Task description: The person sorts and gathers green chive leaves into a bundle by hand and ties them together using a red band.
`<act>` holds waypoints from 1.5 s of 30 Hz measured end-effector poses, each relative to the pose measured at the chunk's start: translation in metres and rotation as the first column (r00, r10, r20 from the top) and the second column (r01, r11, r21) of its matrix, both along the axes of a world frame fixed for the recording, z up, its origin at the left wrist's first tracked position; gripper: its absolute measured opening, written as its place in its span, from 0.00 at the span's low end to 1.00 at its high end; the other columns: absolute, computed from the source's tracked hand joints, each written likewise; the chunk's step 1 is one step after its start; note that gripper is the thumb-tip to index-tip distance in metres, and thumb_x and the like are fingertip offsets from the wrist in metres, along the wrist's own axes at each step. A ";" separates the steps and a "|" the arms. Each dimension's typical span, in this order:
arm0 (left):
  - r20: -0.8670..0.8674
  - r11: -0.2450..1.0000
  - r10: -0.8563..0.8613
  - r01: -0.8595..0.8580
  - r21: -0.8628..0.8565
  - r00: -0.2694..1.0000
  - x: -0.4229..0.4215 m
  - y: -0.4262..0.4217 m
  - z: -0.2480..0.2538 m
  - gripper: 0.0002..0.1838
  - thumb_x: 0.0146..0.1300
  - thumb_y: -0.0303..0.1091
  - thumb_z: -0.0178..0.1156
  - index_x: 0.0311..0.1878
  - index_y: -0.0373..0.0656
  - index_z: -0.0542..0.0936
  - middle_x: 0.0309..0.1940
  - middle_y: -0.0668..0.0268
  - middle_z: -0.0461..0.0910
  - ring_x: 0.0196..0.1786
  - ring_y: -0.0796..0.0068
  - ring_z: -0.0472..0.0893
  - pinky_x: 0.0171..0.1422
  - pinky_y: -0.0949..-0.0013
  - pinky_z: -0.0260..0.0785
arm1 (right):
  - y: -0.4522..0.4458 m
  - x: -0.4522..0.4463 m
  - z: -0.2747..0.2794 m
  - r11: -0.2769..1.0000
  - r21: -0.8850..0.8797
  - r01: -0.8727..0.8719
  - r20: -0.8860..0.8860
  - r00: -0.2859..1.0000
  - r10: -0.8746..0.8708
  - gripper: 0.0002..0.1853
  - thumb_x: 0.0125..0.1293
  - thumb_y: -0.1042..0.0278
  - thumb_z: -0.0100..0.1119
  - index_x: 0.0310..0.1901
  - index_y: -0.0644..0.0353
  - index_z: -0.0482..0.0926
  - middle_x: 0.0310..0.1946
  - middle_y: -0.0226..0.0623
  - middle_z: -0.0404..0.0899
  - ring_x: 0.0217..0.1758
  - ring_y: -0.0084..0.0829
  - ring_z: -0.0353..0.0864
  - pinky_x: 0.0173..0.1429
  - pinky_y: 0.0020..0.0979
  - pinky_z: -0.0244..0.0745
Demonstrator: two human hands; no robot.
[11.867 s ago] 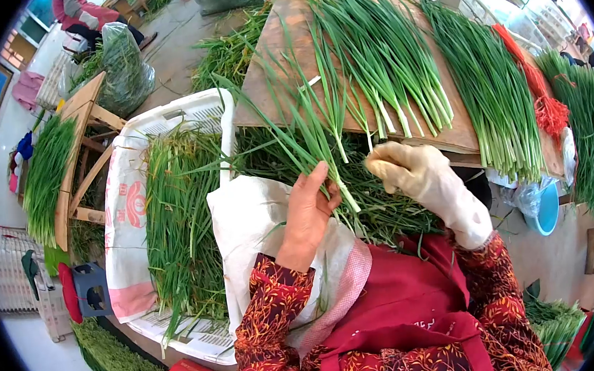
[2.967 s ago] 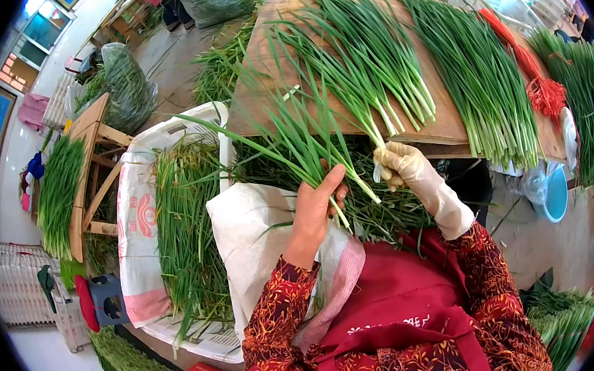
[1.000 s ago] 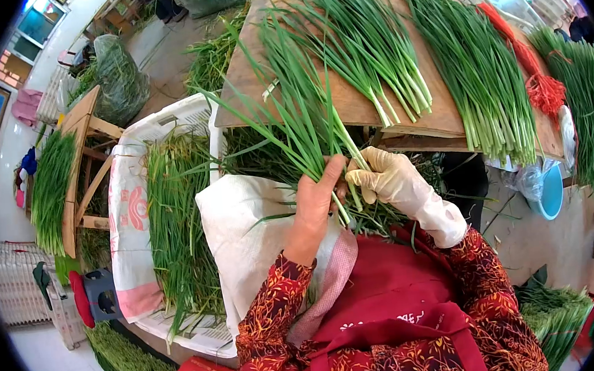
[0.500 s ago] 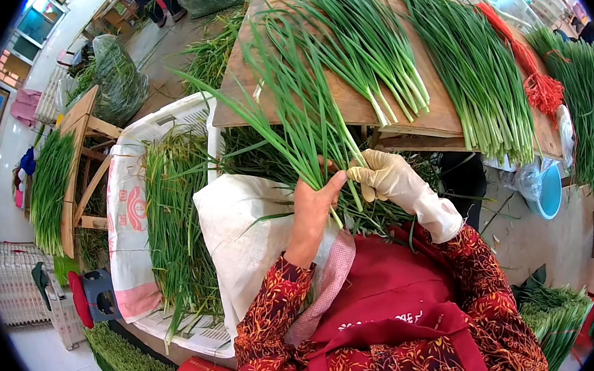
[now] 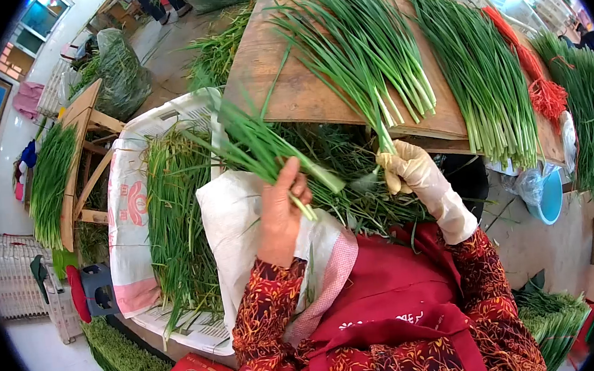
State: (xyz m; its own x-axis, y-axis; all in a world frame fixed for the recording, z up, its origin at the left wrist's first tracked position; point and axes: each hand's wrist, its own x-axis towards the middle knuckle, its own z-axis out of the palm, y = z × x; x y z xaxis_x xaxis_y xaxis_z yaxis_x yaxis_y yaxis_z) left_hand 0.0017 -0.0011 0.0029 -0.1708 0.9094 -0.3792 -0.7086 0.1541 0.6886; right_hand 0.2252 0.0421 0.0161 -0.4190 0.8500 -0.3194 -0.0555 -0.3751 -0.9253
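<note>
My bare left hand (image 5: 285, 202) is closed round a small bunch of green stalks (image 5: 267, 148), with their pale ends pointing down to the right. In my gloved right hand (image 5: 399, 167) the fingers pinch the pale ends of other stalks (image 5: 382, 136) at the front edge of the wooden board (image 5: 289, 94). The leaves of those stalks lie up across the board beside a loose pile of trimmed stalks (image 5: 392, 57). Motion blurs the left bunch. A gap separates my two hands.
A white basket (image 5: 216, 132) of stalks and grass stands at the left, beside a white sack (image 5: 232, 212). Neat bundles (image 5: 486, 84) and red ties (image 5: 539, 86) lie at the right, with a blue basin (image 5: 546, 195) below. A person's legs (image 5: 148, 2) show at the top.
The left hand has moved left and down with its bunch, away from the right hand. My right hand has shifted right, to the board's edge, with stalks pinched in it.
</note>
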 end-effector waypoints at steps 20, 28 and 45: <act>0.011 0.973 -0.091 0.087 0.216 0.996 0.034 -0.012 0.049 0.09 0.60 0.33 0.60 0.39 0.45 0.70 0.22 0.76 0.65 0.19 0.90 0.64 0.18 0.83 0.57 | -0.012 0.014 0.027 0.986 0.167 0.016 0.113 0.993 -0.035 0.14 0.69 0.56 0.46 0.38 0.59 0.74 0.17 0.25 0.70 0.17 0.15 0.63 0.22 0.18 0.57; -0.168 0.978 -0.163 0.182 0.106 0.972 0.057 0.007 0.024 0.10 0.60 0.34 0.61 0.41 0.40 0.73 0.26 0.75 0.70 0.20 0.87 0.64 0.22 0.80 0.59 | -0.020 -0.020 0.015 0.486 0.800 -0.352 0.582 0.651 -0.487 0.06 0.57 0.63 0.59 0.33 0.54 0.76 0.16 0.39 0.74 0.19 0.43 0.75 0.25 0.38 0.70; -0.063 0.980 -0.198 0.200 0.020 0.978 0.050 0.003 0.007 0.07 0.57 0.31 0.63 0.36 0.45 0.74 0.27 0.76 0.72 0.25 0.86 0.67 0.23 0.79 0.61 | -0.017 -0.024 0.032 0.959 0.248 -0.134 0.355 0.934 0.039 0.12 0.62 0.62 0.59 0.39 0.62 0.77 0.26 0.26 0.75 0.30 0.16 0.70 0.36 0.21 0.69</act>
State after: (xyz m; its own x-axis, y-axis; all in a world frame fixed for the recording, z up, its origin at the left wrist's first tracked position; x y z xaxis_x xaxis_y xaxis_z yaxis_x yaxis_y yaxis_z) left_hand 0.0520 0.0019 0.0103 -0.0071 0.9370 -0.3492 -0.6224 0.2691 0.7350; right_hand 0.2009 0.0248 0.0480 -0.3997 0.8884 -0.2259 0.3051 -0.1035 -0.9467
